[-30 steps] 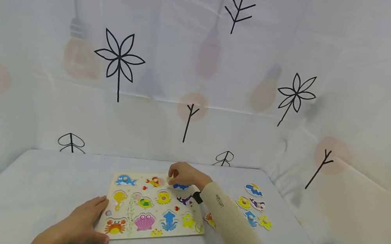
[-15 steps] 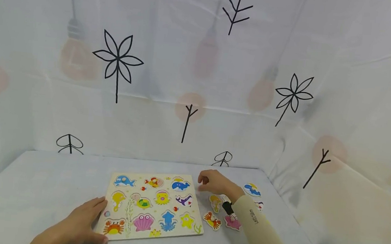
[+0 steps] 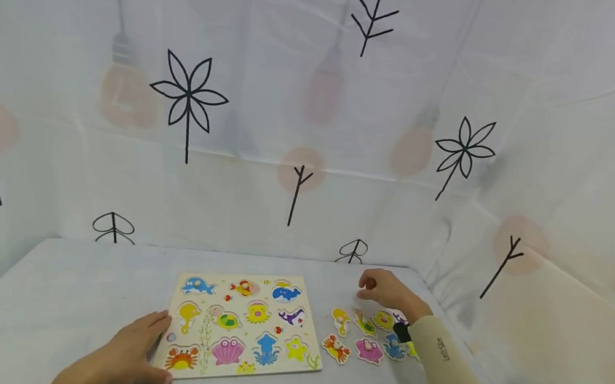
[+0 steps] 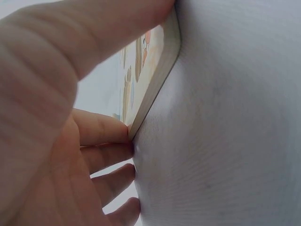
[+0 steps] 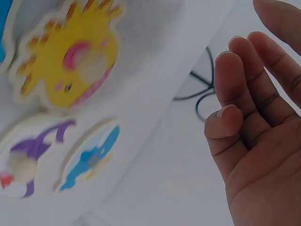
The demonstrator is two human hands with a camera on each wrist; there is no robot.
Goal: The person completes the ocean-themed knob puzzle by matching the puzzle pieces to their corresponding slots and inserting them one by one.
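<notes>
A wooden puzzle board with pictures of sea animals lies flat on the table. My left hand holds its near left corner, the thumb on one edge and the index finger on another. Over the loose pieces at the right hovers my right hand, its fingers loosely curled with nothing between them. In the right wrist view, that hand is apart from a yellow octopus piece, a purple whale piece and a blue whale piece.
Right of the board lie a seahorse piece, a turtle piece, a crab piece, a shell piece and a squid piece. A dolphin piece and a fish piece sit on the board. A patterned cloth hangs behind.
My right hand has moved right from the board's upper right part to above the loose pieces, uncovering the whale picture. The left hand stays at the board's corner.
</notes>
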